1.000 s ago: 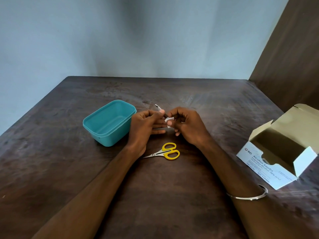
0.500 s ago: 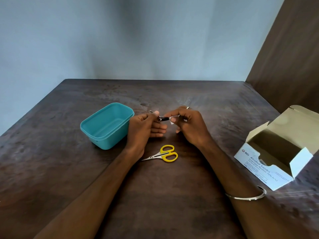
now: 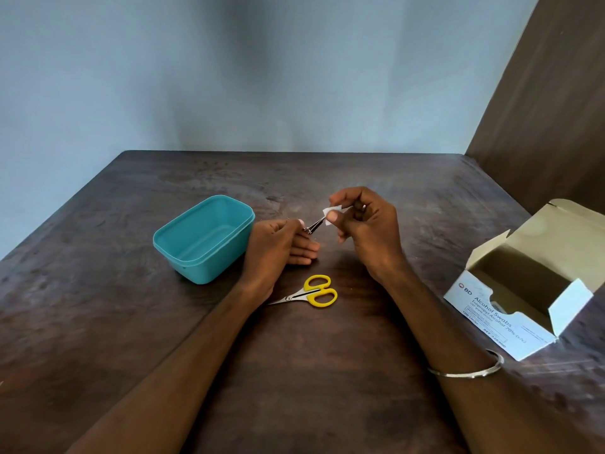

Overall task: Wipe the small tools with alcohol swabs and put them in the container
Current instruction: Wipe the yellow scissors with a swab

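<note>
My left hand pinches a small metal nail clipper above the table, its tip pointing right and up. A white alcohol swab is held between thumb and forefinger of my right hand, touching the clipper's tip. The teal plastic container stands just left of my left hand and looks empty. Small scissors with yellow handles lie on the dark wooden table below both hands.
An open white box of alcohol swabs sits at the right edge, flaps up. A dark wooden panel rises at the back right, and a pale wall lies behind the table. A metal bangle circles my right wrist.
My hands have drawn apart. The right hand rose and slid the swab out along the clipper to its tip, while the left hand dropped a little, still holding the clipper.
</note>
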